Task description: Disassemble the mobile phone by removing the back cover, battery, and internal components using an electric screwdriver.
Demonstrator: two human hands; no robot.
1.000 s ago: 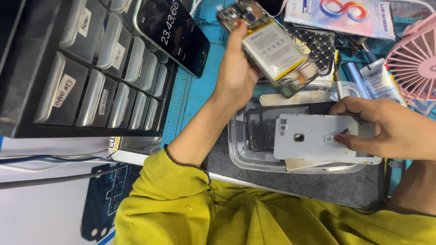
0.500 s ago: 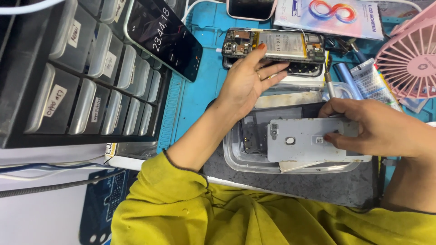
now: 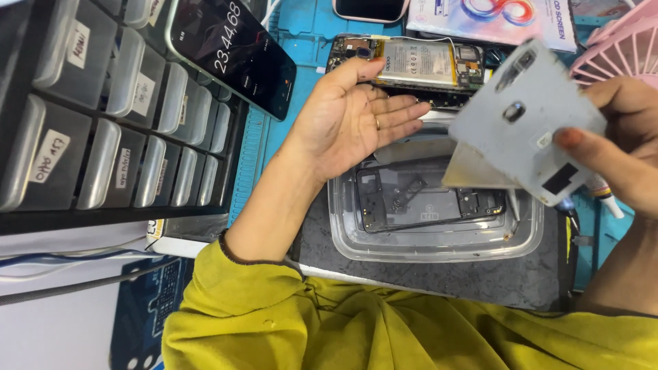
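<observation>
Lifted: right hand [image 3: 627, 147] now grips grey back cover [image 3: 524, 123] above clear tray [image 3: 439, 243]; left hand [image 3: 353, 120] open, off opened phone [image 3: 418, 65].

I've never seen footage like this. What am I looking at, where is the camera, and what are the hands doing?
There is no machine here: a person in a yellow top works with bare hands, and the camera sits on their head, looking down at the bench.

The left hand is open, palm up, holding nothing. Just beyond its fingertips lies an opened phone with its battery and circuit boards showing. The right hand holds a grey back cover tilted above a clear plastic tray. In the tray lies a dark phone frame.

On the left stands a rack of small labelled drawers, with a phone showing a running timer leaning on it. A pink fan sits at the top right, and the blue mat covers the bench.
</observation>
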